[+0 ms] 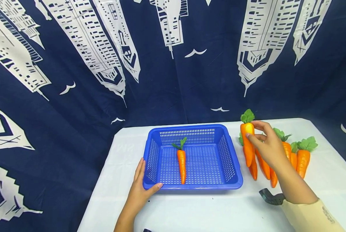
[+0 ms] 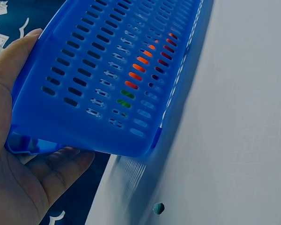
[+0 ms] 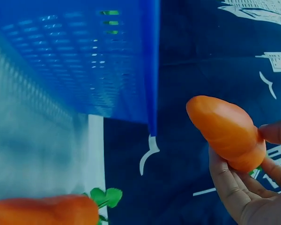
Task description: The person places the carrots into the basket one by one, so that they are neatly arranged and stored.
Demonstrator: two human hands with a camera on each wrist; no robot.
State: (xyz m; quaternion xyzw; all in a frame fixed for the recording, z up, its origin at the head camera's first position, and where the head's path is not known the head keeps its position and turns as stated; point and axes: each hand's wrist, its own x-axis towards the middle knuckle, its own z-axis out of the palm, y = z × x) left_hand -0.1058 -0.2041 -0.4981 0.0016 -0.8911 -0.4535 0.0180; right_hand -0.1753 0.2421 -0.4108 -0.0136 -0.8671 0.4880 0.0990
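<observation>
So, biggest first: a dark blue cloth with white skyline shapes and birds fills the top and left of the frame. Below it, a white table runs across the bottom middle and right. Sitting around the centre is a blue basket, perforated walls and all. Toward the right edge there's a bunch of loose carrots, leafy tops and some overlapping. A cream sleeve covers the right forearm down in the lower right corner. The left hand has the basket by its lower-left corner, thumb at the front rim, fingers along the left side. Up at centre-right, the right hand is pinching a held carrot near its leafy end, tip hanging down. One slimmer carrot lies in the basket, left of its middle, leaves pointing up the frame. Smallest is a dark piece by the right wrist, no clue what exactly.
</observation>
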